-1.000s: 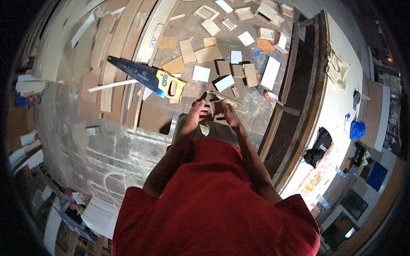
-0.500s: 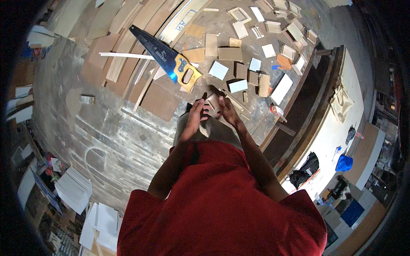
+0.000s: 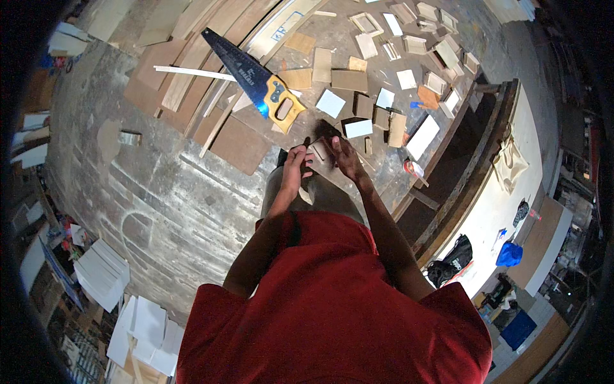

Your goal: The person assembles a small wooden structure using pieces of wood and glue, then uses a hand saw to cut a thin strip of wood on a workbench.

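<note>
Small wooden piece [image 3: 320, 150] sits mid-frame, just above your lap, between your hands. Change: your right hand [image 3: 346, 159], curled half a second ago, is now flatter, fingers stretched toward the top of the frame along the piece's right side. Reads less like a pinch, so that side looks less firmly held, my judgement. Your left hand [image 3: 294, 171] is at the piece's left edge, fingers bent; can't tell whether either hand's fingers are clamped on it, shadow hides contact. Handsaw [image 3: 256, 83] lies upper left of centre, tan block [image 3: 349, 80] upper centre.
</note>
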